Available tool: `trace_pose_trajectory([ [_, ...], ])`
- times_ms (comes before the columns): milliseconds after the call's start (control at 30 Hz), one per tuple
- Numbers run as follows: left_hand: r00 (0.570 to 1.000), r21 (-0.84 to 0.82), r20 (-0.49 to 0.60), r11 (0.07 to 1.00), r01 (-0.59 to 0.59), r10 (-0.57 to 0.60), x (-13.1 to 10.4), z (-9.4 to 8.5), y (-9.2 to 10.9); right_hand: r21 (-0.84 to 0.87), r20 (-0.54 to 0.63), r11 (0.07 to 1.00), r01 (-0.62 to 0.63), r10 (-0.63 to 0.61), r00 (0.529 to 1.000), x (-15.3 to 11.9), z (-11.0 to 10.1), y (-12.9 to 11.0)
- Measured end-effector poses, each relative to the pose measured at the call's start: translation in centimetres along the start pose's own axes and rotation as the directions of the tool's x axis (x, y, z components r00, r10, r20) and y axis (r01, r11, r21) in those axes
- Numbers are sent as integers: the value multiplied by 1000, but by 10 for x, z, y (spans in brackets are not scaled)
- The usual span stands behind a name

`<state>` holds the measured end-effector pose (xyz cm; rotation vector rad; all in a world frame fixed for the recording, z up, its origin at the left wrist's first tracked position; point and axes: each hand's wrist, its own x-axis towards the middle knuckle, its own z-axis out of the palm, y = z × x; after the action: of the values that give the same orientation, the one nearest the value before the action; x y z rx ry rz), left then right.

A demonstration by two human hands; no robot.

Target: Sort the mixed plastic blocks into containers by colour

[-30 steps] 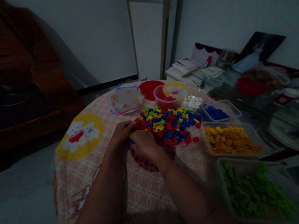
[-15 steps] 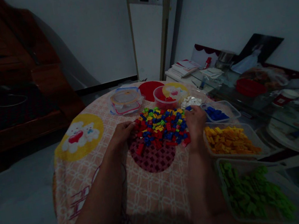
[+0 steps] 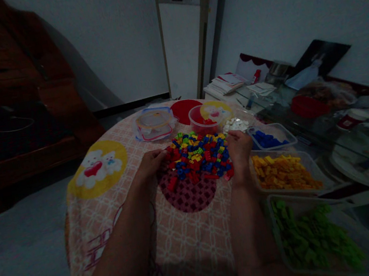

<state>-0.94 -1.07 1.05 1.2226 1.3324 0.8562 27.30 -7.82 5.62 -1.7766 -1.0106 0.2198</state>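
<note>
Your left hand (image 3: 149,164) and right hand (image 3: 241,148) are flanking the mixed brick pile (image 3: 196,155) on the table (image 3: 194,236), fingers (image 3: 156,156) appearing narrow, whether they are gripping anything being undeterminable, and light contact would likely be preventing scatter toward the blue-brick tub (image 3: 288,136).

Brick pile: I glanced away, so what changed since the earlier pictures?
The right hand moved right, from the brick pile's near side to its right edge, uncovering more of the patterned patch; whether it took or released anything is unclear. The left hand stayed at the left edge.
</note>
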Motion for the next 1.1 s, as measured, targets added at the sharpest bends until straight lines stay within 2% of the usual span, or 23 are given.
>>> trace_pose_trajectory([
  [100, 1000, 12, -10, 1000, 8, -8, -1, 0, 2, 32, 180, 997, 64, -68, 981, -10, 18, -11],
  [200, 1000, 10, -5, 1000, 6, -5, -2, 1, 3, -6, 339, 984, 181, -168, 925, -25, 33, -31],
  [267, 1000, -2, 4, 1000, -7, 7, -3, 1, 3, -48, 468, 956, 290, -234, 852, -38, 42, -46],
  [367, 1000, -22, 15, 1000, -18, 19, -4, 1, 5, -92, 640, 884, 458, -300, 707, -57, 53, -65],
  [433, 1000, -29, 14, 999, -19, 19, -4, 2, 5, -126, 726, 829, 545, -298, 620, -67, 58, -71],
  [467, 1000, -29, 9, 999, -18, 19, -4, 2, 5, -158, 753, 805, 572, -277, 597, -70, 60, -72],
  [533, 1000, -22, 7, 1000, -15, 15, -4, 2, 6, -239, 770, 773, 588, -218, 600, -72, 61, -70],
  [733, 1000, -15, 20, 1000, 4, -3, -5, 2, 7, -416, 644, 775, 475, -118, 756, -47, 39, -53],
  [833, 1000, -9, 9, 1000, 9, -9, -5, 2, 7, -440, 579, 797, 413, -99, 809, -34, 27, -46],
  [900, 1000, -3, 7, 1000, 18, -18, -4, 2, 6, -414, 568, 818, 399, -110, 815, -31, 24, -45],
  [967, 1000, 2, 2, 1000, 16, -16, -3, 3, 5, -368, 582, 837, 406, -133, 802, -33, 28, -47],
  [1100, 1000, 19, 0, 1000, -7, 7, -2, 2, 4, -294, 662, 836, 464, -172, 729, -47, 41, -56],
])
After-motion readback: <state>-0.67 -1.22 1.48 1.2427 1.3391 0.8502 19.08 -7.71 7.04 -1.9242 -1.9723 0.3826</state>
